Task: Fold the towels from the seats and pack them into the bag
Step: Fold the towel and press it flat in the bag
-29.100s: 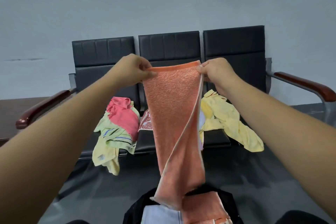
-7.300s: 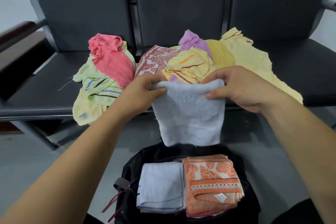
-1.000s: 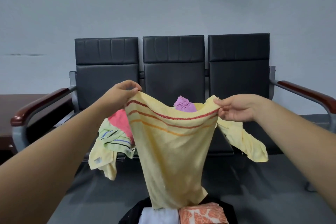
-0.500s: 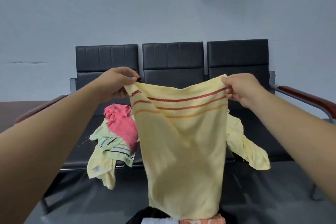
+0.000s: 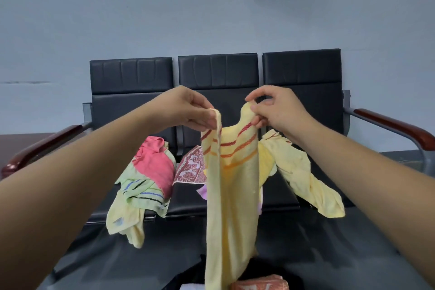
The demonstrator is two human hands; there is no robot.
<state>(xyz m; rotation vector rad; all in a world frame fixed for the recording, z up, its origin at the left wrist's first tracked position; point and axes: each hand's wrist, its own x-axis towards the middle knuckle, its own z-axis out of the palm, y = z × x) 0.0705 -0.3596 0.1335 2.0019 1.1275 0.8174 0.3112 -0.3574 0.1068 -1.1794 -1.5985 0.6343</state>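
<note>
The black bag (image 5: 188, 276) sits at the bottom edge, cut off by the frame. It contains a folded orange towel (image 5: 259, 283) and, beside it, a pale towel (image 5: 191, 287) of which only a sliver shows. The hanging yellow striped towel (image 5: 231, 195) covers the middle of the bag and part of the centre seat (image 5: 219, 73). On the seats lie a pink towel (image 5: 154, 162), a green striped towel (image 5: 141, 192), a red patterned towel (image 5: 194, 168) and a plain yellow towel (image 5: 306, 176), all unfolded. The left hand (image 5: 188, 110) pinches one top corner of the striped towel. The right hand (image 5: 280, 110) pinches the other. Both hands are raised close together, and the towel hangs doubled lengthwise.
</note>
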